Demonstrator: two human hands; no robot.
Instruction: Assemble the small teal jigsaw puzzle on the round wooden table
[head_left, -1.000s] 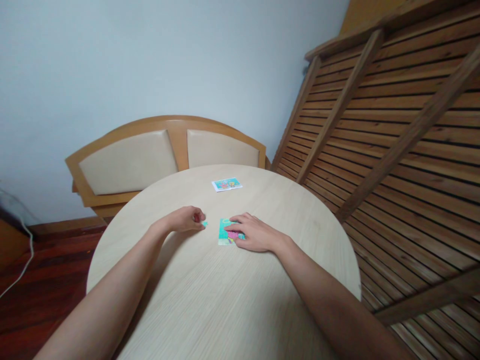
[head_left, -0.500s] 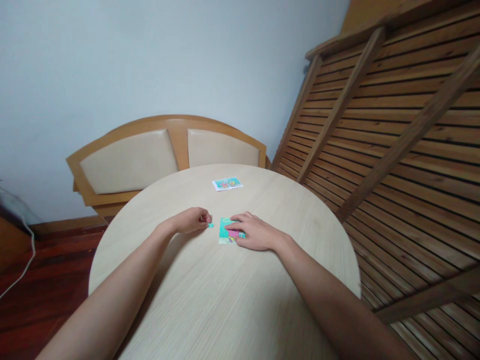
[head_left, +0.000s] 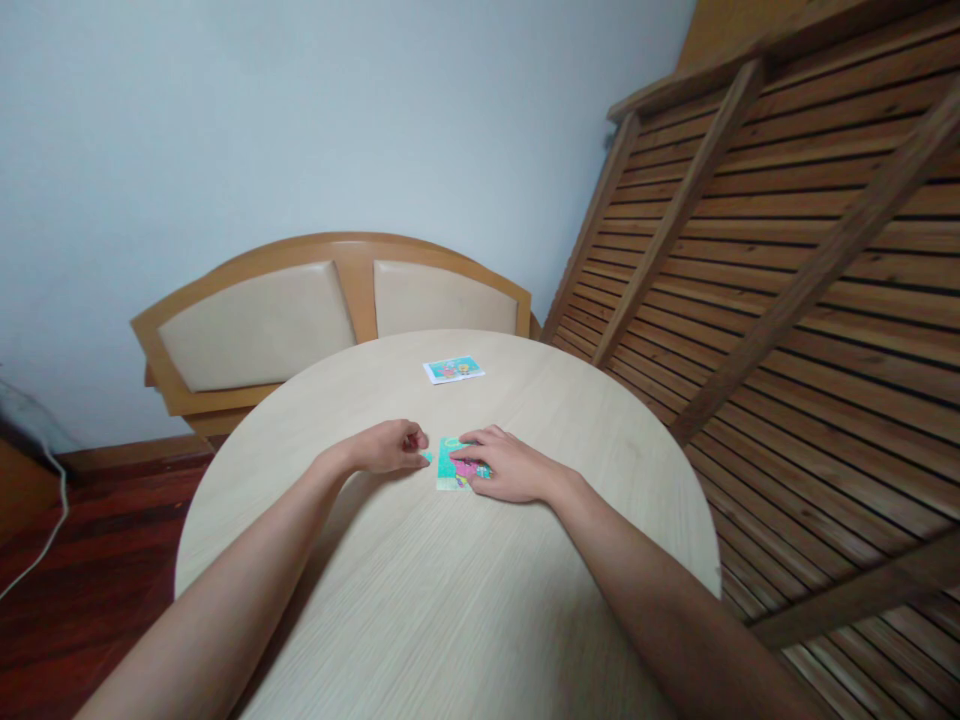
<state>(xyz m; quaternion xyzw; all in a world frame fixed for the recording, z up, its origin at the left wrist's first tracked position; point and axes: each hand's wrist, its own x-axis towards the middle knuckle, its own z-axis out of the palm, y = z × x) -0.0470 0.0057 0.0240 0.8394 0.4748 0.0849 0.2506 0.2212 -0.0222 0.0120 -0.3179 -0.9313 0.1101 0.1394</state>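
A partly assembled jigsaw puzzle (head_left: 445,470), teal with pink and yellow print, lies on the round table near its middle. My right hand (head_left: 510,466) rests flat over its right part with the fingers spread, hiding much of the picture. Just left of the puzzle, my left hand (head_left: 391,446) has its thumb and fingers closed around a small teal puzzle piece (head_left: 427,457). Only a bit of that piece shows at the fingertips, close to the puzzle's left edge but apart from it.
Farther back on the pale wood table (head_left: 360,580) lies a printed picture sheet (head_left: 454,370) in similar colours. Behind the table stands a padded headboard (head_left: 259,325). A slatted wooden frame (head_left: 750,260) leans along the right side. A white cable (head_left: 64,495) hangs at left.
My left hand has shifted slightly right, bringing the small piece nearer the puzzle, and its fingers now cover more of it. My right hand stays on the puzzle.
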